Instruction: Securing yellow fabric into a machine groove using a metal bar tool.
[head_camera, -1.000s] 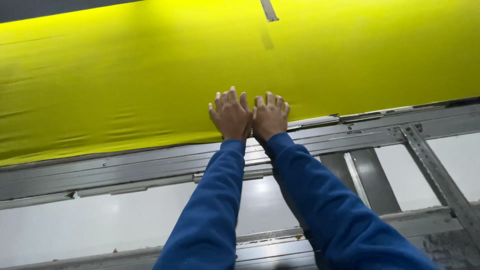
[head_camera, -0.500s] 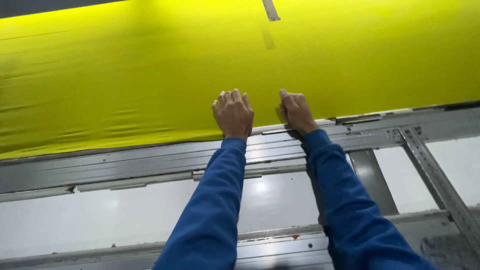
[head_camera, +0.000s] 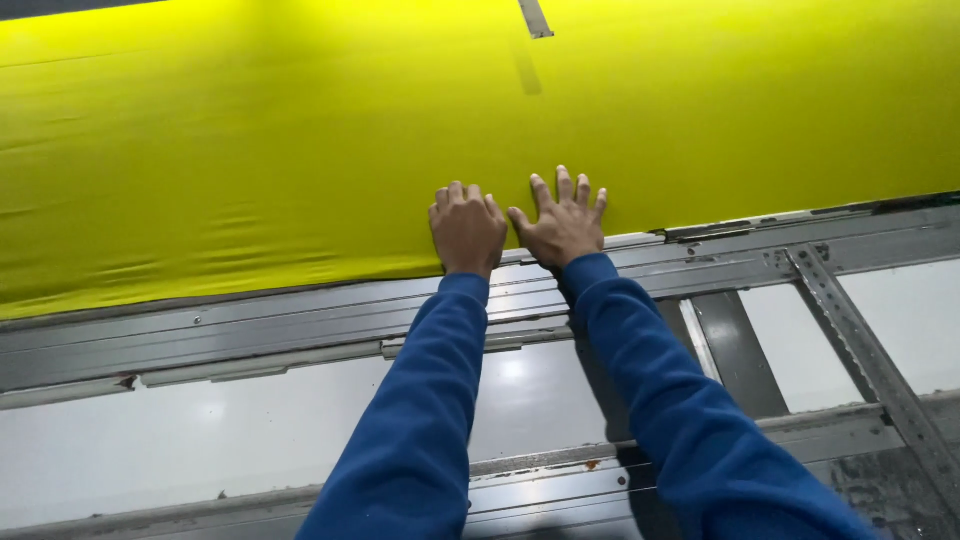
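head view, looking down along 2 outstretched arms in blue sleeves (head_camera: 420, 420) toward a wide sheet of yellow fabric (head_camera: 250, 150) spread over a surface. the fabric is the landmark: it fills the upper part of the view, and its near edge runs from lower left to upper right. the cloth lies mostly smooth, with faint ripples near its near edge to the left of the hands.

the left hand (head_camera: 467, 230) lies palm down on the fabric at its near edge, fingers close together and slightly curled, knuckles up; whether it pinches the cloth cannot be told. the right hand (head_camera: 562, 225) lies just beside it, to its right, also on the near edge of the fabric, flat and open with its fingers spread apart. neither hand is seen to grasp anything. the 2 hands are close but a narrow strip of yellow shows between them.

directly below the fabric's near edge runs a grey metal rail (head_camera: 250, 330), parallel to that edge, with screws and rust spots. below the rail lie pale, glossy panels (head_camera: 200, 450) set between metal struts. to the lower right of the fabric a perforated metal bar (head_camera: 870, 360) slants across the frame. at the far side of the fabric, above the hands, a short grey strip (head_camera: 535, 18) lies on the cloth.
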